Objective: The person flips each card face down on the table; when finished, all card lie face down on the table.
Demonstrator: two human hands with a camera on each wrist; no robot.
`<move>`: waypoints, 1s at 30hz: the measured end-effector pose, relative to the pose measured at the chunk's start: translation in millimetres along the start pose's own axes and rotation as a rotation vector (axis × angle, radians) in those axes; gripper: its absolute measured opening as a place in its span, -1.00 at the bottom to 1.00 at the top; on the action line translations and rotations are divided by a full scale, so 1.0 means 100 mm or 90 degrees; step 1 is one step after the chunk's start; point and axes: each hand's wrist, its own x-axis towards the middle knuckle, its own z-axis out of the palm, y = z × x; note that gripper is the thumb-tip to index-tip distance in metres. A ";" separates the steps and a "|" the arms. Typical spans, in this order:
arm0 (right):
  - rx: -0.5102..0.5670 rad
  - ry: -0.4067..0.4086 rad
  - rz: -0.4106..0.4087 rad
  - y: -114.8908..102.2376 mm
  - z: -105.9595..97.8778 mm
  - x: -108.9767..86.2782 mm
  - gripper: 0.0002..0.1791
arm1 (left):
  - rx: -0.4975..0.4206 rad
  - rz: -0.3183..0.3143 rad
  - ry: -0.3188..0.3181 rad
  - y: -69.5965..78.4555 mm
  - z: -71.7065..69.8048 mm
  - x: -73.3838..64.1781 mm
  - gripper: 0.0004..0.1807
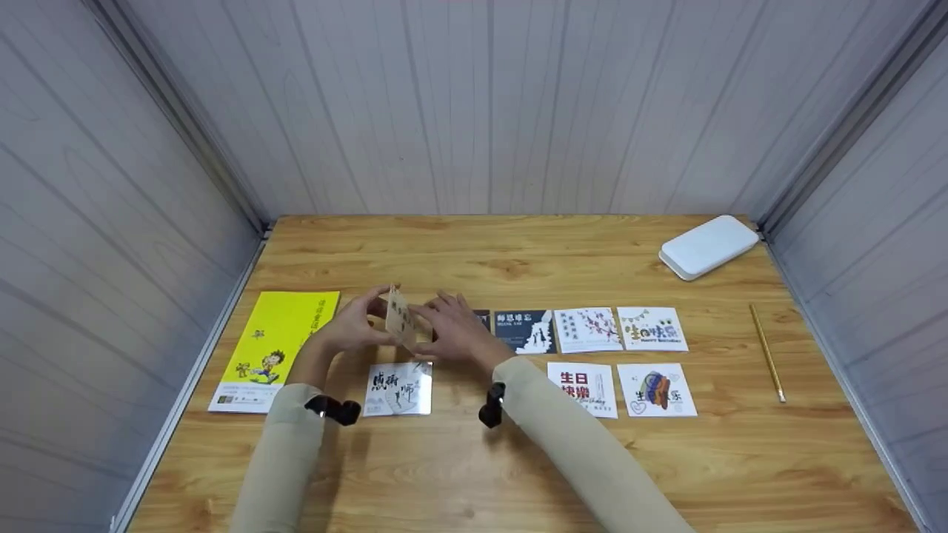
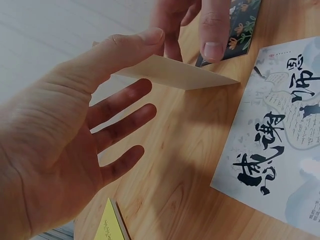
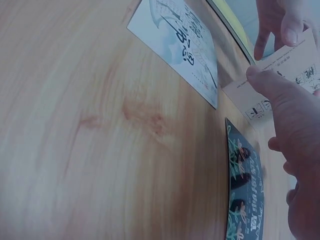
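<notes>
Yellow booklet [image 1: 275, 344] with cartoon figure on cover, left in frame. White rounded case [image 1: 709, 246], right, above mid-height. Gold pencil [image 1: 767, 352] below it, far right, on wood-grain tabletop [image 1: 444, 466].

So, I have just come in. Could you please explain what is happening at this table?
A person is handling a beige card, tilted up between both hands. The left hand pinches it; the right hand touches its printed side, but whether it also grips is hard to tell. A card with black brush writing lies flat, nearer the person. A yellow booklet is to the left, other cards to the right, with a white case and a pencil beyond.
</notes>
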 end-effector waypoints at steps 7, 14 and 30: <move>0.000 -0.003 0.002 0.05 -0.14 0.00 -0.09 | 0.015 -0.037 0.004 0.05 0.05 0.03 0.21; 0.024 0.028 0.010 0.05 -0.26 0.03 0.10 | 0.033 -0.042 -0.004 0.07 0.06 0.06 0.22; 0.056 0.066 -0.016 -0.02 -0.40 0.03 0.17 | 0.048 -0.035 -0.018 0.14 0.22 0.16 0.16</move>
